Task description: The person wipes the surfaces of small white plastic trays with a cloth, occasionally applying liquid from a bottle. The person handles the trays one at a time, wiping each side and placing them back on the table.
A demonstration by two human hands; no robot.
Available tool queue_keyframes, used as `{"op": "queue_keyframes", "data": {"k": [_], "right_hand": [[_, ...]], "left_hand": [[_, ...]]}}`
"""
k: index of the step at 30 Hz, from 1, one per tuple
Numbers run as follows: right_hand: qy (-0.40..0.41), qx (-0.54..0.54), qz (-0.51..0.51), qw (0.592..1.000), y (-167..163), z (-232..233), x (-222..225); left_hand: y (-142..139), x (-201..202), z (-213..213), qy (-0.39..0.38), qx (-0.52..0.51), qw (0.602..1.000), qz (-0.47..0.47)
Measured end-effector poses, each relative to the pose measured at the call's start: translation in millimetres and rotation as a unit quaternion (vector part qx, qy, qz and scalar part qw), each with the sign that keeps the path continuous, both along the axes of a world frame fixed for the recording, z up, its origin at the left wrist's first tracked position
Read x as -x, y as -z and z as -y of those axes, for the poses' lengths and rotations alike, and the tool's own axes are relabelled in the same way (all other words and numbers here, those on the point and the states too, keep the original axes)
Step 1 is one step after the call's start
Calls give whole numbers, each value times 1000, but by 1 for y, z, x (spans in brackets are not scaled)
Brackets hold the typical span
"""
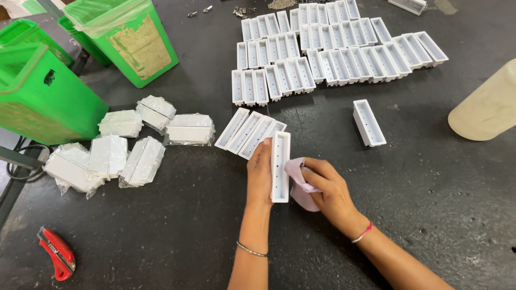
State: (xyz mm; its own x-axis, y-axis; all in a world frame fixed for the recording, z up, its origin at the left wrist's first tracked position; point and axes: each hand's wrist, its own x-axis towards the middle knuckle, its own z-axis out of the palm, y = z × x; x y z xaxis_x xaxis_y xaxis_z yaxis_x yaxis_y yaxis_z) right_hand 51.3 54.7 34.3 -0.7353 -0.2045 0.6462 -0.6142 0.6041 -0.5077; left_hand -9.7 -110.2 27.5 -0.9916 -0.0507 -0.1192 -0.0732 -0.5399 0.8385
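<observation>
The left hand [260,174] is closed on a white tray [280,166], holding it on edge near the desk [430,182] middle. The right hand [328,188] pinches a pink cloth [297,180] against the tray's side. A hard wipe could twist the tray loose, I judge, knocking it into the four trays [250,131] just behind.

A red utility knife [56,253] lies at the near left of the dark table [177,236], plastic-wrapped white packs [128,146] sit beside green bins [43,91], rows of open white trays [328,48] fill the far side, and a cream container [486,104] stands at right.
</observation>
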Motion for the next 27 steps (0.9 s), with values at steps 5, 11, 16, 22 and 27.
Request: {"op": "queue_keyframes", "data": {"k": [5, 11, 16, 22, 27], "right_hand": [[-32, 18, 29, 999, 1, 2, -3], [-2, 13, 19, 1000, 4, -2, 3], [-32, 4, 13, 999, 8, -4, 1], [-27, 16, 27, 999, 6, -2, -2], [-50, 33, 44, 997, 5, 2, -5]], "left_hand": [[-2, 0, 1, -6, -5, 1000, 13], [1, 2, 2, 6, 9, 1000, -2], [-1, 1, 2, 10, -1, 1000, -4], [-6, -3, 4, 7, 39, 999, -9], [-7, -2, 8, 6, 25, 1000, -2]]}}
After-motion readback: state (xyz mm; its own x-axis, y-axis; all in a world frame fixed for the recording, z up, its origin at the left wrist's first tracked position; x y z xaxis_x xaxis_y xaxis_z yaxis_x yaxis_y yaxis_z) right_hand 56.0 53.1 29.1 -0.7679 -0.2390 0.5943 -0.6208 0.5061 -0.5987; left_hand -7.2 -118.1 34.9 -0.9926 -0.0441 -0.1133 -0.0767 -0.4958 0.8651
